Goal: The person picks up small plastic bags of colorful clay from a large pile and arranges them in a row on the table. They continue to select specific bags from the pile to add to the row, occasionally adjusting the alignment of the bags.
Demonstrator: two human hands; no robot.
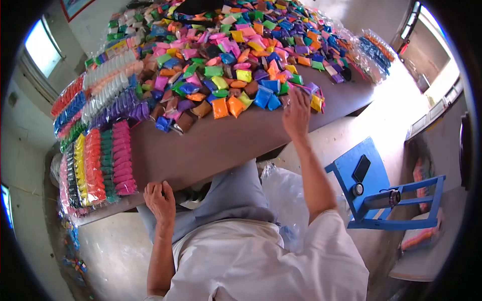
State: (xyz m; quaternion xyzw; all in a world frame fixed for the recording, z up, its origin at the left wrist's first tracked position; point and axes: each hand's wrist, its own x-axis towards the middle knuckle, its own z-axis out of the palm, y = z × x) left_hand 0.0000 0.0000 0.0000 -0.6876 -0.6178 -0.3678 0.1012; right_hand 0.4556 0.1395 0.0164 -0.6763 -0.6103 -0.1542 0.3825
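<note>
Holding the right hand (297, 113), upper right of centre, at the near edge of the colourful packets (241, 75) spreading across the frame's top; not showing whether gripping any. Resting the half-open left hand (160, 201) by the table (196, 145) edge, lower left, well apart.

I see one low lane: the bare tabletop (201, 150) strip along the near edge, between left hand (160, 201) and right hand (297, 113). Loose packet heap (221, 72) blocks the far side; bagged rows (93, 160) block the left end. Blue chair (376, 173) takes floor to the right.
</note>
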